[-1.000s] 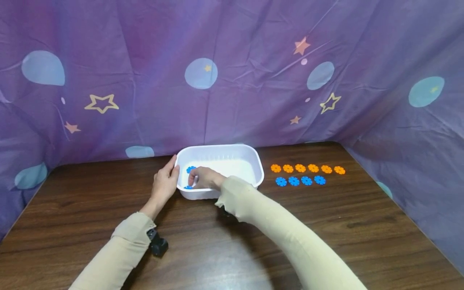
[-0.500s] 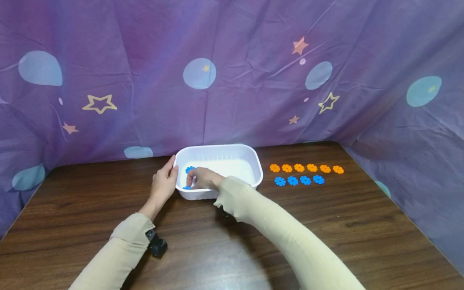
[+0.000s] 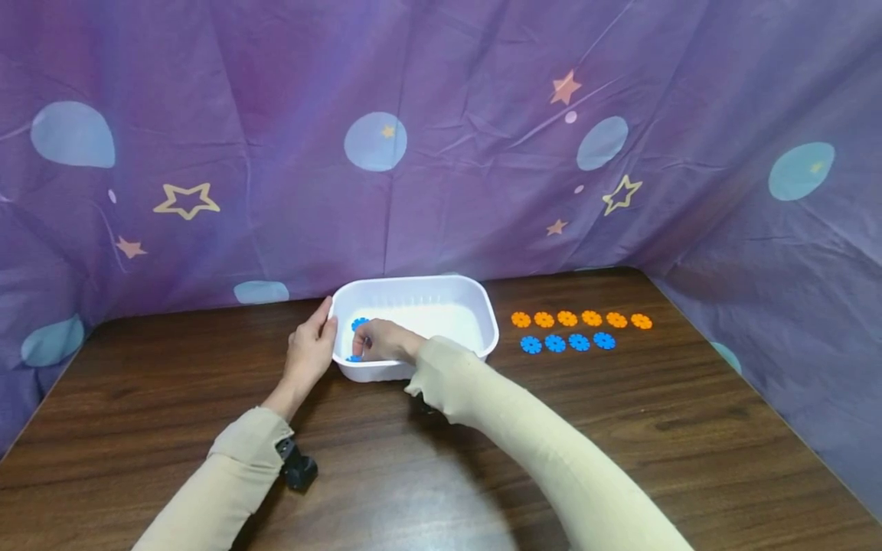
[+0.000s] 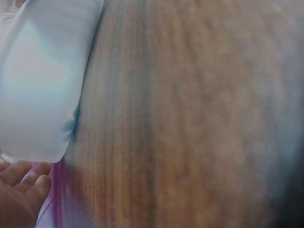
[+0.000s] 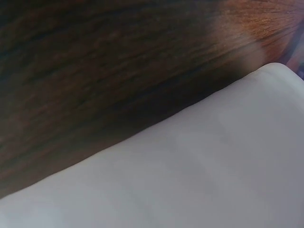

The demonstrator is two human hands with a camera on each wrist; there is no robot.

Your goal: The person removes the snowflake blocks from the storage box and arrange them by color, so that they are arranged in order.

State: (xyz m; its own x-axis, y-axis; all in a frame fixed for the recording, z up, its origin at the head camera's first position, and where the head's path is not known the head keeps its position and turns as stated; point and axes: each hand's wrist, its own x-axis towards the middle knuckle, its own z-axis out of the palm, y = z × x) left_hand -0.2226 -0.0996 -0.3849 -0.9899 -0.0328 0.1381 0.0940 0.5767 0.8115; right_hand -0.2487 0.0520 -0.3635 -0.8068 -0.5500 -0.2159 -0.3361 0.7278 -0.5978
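Note:
A white plastic tray [image 3: 451, 289] sits on the table, with its near side also filling the lower part of the right wrist view. My left hand [image 3: 310, 350] rests along the tray's left end, its fingers fairly straight against the wall; the left wrist view shows these fingers [image 4: 29, 183] at the tray's corner. Inside the tray, my right hand [image 3: 387, 340] reaches down with bent fingers and pinches a blue snowflake disc [image 3: 354, 358] near the front left corner. The hand and rim partly hide that disc. Just behind the fingers lies another blue snowflake disc [image 3: 359, 323].
To the right of the tray, a row of several orange snowflake discs [image 3: 567, 318] lies behind a row of several blue ones [image 3: 554, 343]. A purple patterned cloth [image 3: 441, 191] hangs behind the brown wooden table [image 3: 620, 413] and along its right side.
Both hands keep nearly the same place, the right one staying at the front blue disc in the tray. The whole head view has shifted slightly.

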